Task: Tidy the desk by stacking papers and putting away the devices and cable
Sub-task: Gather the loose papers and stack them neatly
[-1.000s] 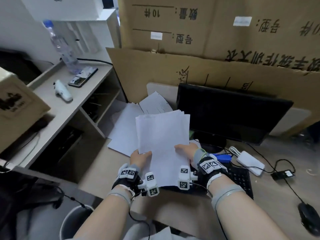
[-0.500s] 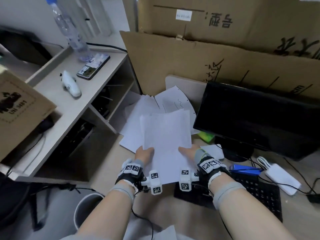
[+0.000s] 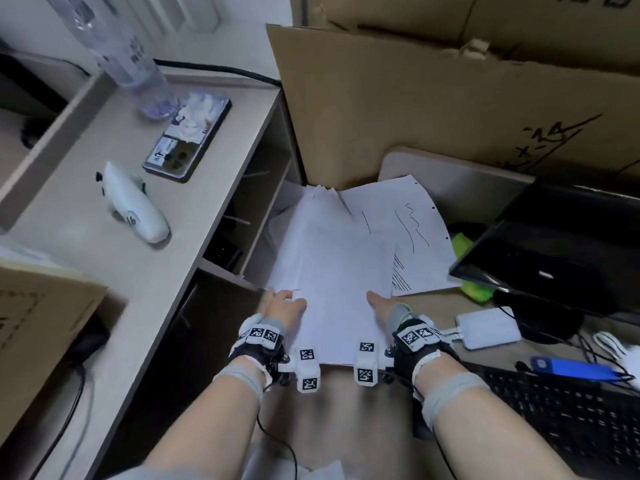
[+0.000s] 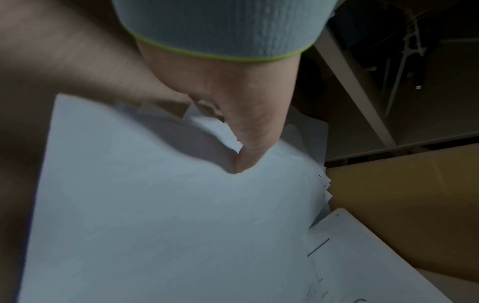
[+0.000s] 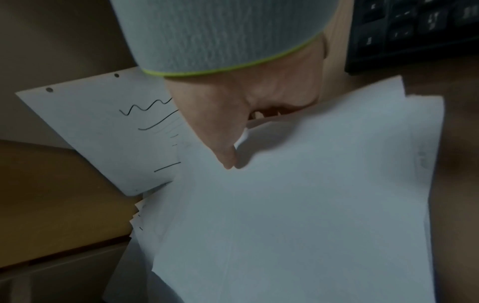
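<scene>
A stack of white papers (image 3: pixel 341 282) lies low over the desk, held at its near corners by both hands. My left hand (image 3: pixel 282 303) pinches the left edge, thumb on top (image 4: pixel 249 143), fingers hidden beneath. My right hand (image 3: pixel 379 303) pinches the right edge the same way, thumb (image 5: pixel 223 151) on top. More loose sheets, one with scribbled lines (image 3: pixel 412 233), lie under and beyond the stack. A white power bank (image 3: pixel 488 329) with its cable, a blue device (image 3: pixel 568 367) and a white cable coil (image 3: pixel 613 344) sit to the right.
A black monitor (image 3: pixel 554 258) stands at the right, a black keyboard (image 3: pixel 561 417) near it. Cardboard boxes (image 3: pixel 415 98) wall the back. The left shelf unit (image 3: pixel 156 271) carries a phone (image 3: pixel 188 140), a water bottle (image 3: pixel 121 53) and a white handheld device (image 3: pixel 136 214).
Both hands have carried the stack forward and down toward the loose sheets by the cardboard. The view has tilted down and closer.
</scene>
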`<state>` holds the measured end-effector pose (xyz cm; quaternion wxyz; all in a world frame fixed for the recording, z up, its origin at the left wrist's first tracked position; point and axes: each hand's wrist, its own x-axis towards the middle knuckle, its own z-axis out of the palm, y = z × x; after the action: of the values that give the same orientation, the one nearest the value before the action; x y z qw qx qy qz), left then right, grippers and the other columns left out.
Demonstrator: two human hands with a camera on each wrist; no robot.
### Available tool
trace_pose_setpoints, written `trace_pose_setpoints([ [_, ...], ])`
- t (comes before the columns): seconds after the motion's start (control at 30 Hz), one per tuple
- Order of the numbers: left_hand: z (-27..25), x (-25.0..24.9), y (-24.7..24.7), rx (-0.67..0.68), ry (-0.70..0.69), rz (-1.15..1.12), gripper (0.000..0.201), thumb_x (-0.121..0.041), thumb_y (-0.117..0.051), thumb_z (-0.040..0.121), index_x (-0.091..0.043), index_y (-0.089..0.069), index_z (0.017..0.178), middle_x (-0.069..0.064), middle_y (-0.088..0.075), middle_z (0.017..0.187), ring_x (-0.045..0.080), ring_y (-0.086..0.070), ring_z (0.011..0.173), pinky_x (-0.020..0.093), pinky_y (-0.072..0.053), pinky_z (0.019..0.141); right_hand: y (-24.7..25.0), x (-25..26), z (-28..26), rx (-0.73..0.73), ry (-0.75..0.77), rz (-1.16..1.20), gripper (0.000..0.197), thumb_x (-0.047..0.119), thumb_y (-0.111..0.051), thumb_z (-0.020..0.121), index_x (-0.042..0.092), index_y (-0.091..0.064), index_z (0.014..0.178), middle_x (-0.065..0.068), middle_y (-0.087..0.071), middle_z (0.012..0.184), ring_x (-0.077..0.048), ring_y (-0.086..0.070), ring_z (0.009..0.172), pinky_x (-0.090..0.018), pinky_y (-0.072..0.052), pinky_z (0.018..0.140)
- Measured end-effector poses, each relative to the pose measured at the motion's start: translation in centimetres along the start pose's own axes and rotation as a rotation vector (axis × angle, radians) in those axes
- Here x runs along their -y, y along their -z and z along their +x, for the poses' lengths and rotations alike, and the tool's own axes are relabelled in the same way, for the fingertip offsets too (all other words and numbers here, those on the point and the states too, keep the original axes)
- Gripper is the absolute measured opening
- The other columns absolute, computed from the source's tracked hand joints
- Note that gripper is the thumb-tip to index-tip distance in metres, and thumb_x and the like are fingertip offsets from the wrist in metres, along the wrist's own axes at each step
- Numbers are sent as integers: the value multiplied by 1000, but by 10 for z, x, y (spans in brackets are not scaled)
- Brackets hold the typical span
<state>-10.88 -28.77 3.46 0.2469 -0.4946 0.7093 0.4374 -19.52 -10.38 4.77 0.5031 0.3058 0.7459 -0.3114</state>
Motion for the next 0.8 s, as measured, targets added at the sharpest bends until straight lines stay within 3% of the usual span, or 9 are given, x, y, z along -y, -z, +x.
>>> trace_pose_setpoints([
  [0.07, 17, 4, -1, 20, 35, 0, 34, -35, -58, 62, -20, -63, 93, 6, -61, 127, 29, -64, 105, 38, -51, 94, -4, 7, 5, -21, -11, -19, 66, 38, -49, 95, -1, -33, 145, -22, -44, 145, -40, -48, 128, -45, -41, 102],
  [0.17, 17, 4, 0, 77, 70, -35, 22, -30, -57, 68, -18, -56, 86, 4, -66, 90, 25, -63, 77, 28, -50, 71, -9, 10, 7, -8, -31, 19, 71, 40, -55, 92, 3, -31, 147, -21, -44, 144, -41, -48, 126, -47, -42, 102],
  [0.3, 32, 19, -10, 144, 110, -76, 54, -34, -56, 65, -23, -48, 117, 6, -64, 102, 29, -64, 89, 41, -55, 89, -16, 8, 8, -58, -41, 12, 74, 31, -60, 92, 1, -24, 150, -17, -38, 151, -36, -45, 133, -41, -39, 105],
  [0.43, 23, 27, -12, 137, 121, -116, 60, -26, -61, 70, -19, -37, 125, 7, -58, 106, 29, -60, 98, 39, -49, 93, -10, -13, 15, -73, 16, 30, 62, 20, -65, 89, 0, -42, 142, -17, -49, 144, -32, -52, 128, -36, -45, 100],
  [0.5, 11, 27, -15, 156, 126, -174, 61, -21, -65, 69, -14, -47, 127, 7, -62, 104, 27, -60, 95, 38, -50, 89, -2, -24, 15, -62, 15, 66, 61, 16, -63, 89, -2, -39, 142, -19, -47, 144, -33, -50, 128, -36, -43, 100],
  [0.6, -1, 25, -19, 170, 128, -212, 38, -18, -64, 82, -8, -56, 117, 2, -57, 85, 18, -51, 74, 29, -40, 66, 1, -32, 10, -60, -6, -19, 69, 7, -52, 91, 2, -20, 151, -21, -39, 145, -36, -46, 127, -39, -41, 95],
  [0.67, -5, 28, -25, 142, 122, -255, 34, -20, -69, 84, -9, -56, 114, 2, -57, 84, 16, -50, 71, 28, -38, 64, 3, -41, 11, -7, -1, -138, 45, 7, -48, 89, 2, -42, 133, -18, -48, 118, -32, -51, 101, -32, -37, 80],
  [0.73, -3, 32, -28, 135, 126, -293, 41, -16, -74, 82, -6, -57, 118, 9, -66, 93, 20, -58, 74, 27, -43, 61, 4, -48, 11, 17, -14, -241, 5, 8, -47, 86, 4, -47, 89, -9, -45, 84, -24, -43, 74, -27, -29, 67],
  [0.8, -7, 39, -32, 123, 142, -325, 47, -11, -76, 81, -1, -58, 124, 17, -70, 107, 28, -66, 85, 33, -52, 69, 6, -55, 9, 33, -20, -251, 14, 10, -49, 84, 9, -39, 75, -5, -38, 70, -19, -36, 61, -23, -24, 57],
])
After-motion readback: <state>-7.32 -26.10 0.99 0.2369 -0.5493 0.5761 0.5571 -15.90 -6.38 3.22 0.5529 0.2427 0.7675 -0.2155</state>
